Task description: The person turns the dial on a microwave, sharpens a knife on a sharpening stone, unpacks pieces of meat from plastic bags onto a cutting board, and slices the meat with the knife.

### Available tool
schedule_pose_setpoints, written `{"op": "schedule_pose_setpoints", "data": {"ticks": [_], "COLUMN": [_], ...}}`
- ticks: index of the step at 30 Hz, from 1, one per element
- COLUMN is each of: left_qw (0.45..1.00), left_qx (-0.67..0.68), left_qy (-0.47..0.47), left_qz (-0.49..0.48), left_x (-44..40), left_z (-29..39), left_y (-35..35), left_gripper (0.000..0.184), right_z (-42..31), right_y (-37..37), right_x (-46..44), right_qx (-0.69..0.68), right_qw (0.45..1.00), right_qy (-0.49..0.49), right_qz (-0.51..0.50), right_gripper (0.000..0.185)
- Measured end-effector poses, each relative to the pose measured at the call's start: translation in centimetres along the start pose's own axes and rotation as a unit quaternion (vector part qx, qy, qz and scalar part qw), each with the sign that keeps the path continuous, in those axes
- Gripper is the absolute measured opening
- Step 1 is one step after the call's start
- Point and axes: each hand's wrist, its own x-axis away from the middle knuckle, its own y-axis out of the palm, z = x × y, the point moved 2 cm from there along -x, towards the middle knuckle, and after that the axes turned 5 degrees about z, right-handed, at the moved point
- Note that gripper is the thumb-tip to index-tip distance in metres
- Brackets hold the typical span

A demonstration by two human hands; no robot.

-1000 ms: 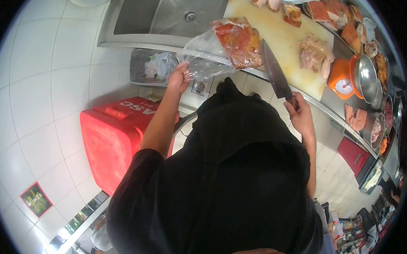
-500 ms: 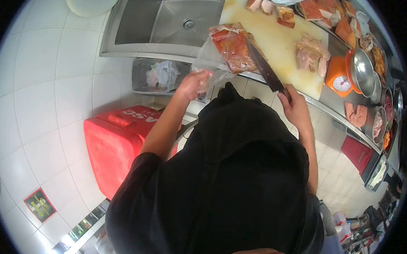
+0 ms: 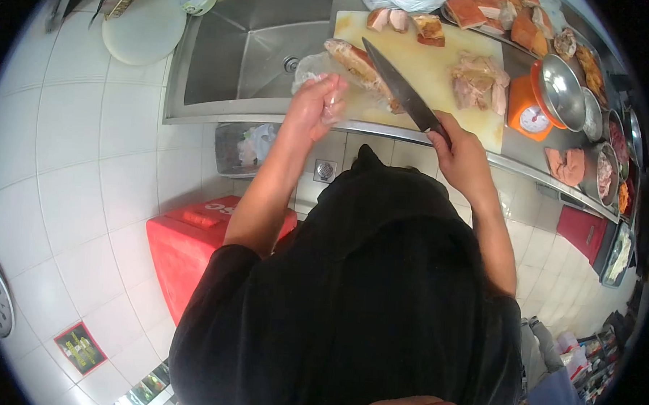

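My left hand [image 3: 320, 104] is closed on a clear plastic bag [image 3: 310, 66] at the front rim of the sink. Beside it, a slab of reddish-brown meat [image 3: 363, 68] is tilted up on its edge at the left end of the yellowish cutting board [image 3: 424, 69]. My right hand [image 3: 457, 147] grips the handle of a large knife [image 3: 402, 88]. Its blade points up and left, over the board and just right of the slab. Pale meat pieces [image 3: 480, 82] lie farther right on the board, and smaller cut pieces [image 3: 427, 30] rest at its back.
A steel sink [image 3: 222, 64] adjoins the board on the left. On the right stand an orange scale [image 3: 529, 114] with a steel bowl [image 3: 561, 93] and trays of meat [image 3: 506, 18]. Below are a red container [image 3: 185, 251] and a grey bin [image 3: 232, 151].
The slab has tipped from flat onto its edge. My left hand has moved up toward the sink with the bag bunched in it. The knife has shifted left and the view has turned.
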Motion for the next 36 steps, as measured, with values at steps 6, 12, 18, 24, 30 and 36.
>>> {"op": "schedule_pose_setpoints", "data": {"ticks": [6, 12, 18, 24, 30, 36], "left_qw": [0.997, 0.995, 0.988, 0.983, 0.979, 0.994], "left_qx": [-0.031, -0.012, -0.023, 0.024, 0.051, 0.004], "left_qy": [-0.024, -0.028, 0.029, 0.048, 0.065, 0.059], "left_qz": [-0.066, -0.098, -0.149, -0.173, -0.185, -0.097], "left_x": [-0.4, -1.9, -2.1, 1.1, 6.5, 10.4], "left_z": [1.5, 2.8, 6.2, 7.0, 7.9, 7.5], "left_y": [3.5, 6.2, 9.9, 4.3, 3.0, -1.0], "left_gripper": [0.021, 0.022, 0.023, 0.018, 0.019, 0.027], "right_z": [2.9, 4.2, 5.5, 8.8, 8.8, 8.1], "right_y": [-2.0, -2.9, -3.7, -3.3, -3.7, -2.4], "right_x": [-0.2, -0.1, -1.2, -1.4, 0.2, 1.0], "right_qx": [-0.017, -0.077, -0.049, -0.076, -0.089, -0.092], "right_qw": [0.998, 0.993, 0.995, 0.989, 0.988, 0.989], "right_qy": [0.023, 0.066, 0.069, 0.088, 0.111, 0.117], "right_qz": [0.052, 0.061, 0.058, 0.09, 0.059, 0.014], "right_gripper": [0.03, 0.031, 0.033, 0.034, 0.034, 0.036]}}
